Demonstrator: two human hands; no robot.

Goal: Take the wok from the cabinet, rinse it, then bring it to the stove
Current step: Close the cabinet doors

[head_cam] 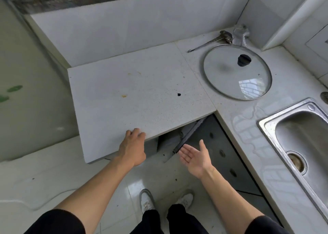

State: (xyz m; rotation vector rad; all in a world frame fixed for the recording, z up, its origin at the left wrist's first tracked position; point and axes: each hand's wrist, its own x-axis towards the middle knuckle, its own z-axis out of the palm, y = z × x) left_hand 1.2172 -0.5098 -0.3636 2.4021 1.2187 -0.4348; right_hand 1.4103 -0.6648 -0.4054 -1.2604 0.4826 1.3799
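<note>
Wok is not in view, presumably inside the cabinet (179, 141) under the surface's (142, 91) front edge. Left hand (133, 148) rests there, fingers curled over; right hand (195, 158) is spread, palm up. Likely heavy, rigid; grip its handle.

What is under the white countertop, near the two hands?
Under the countertop an open dark cabinet shows, with its door edge ajar. The countertop covers its inside, so no wok is visible.

White tiled walls (124, 25), glossy pale floor (44, 180).
</note>
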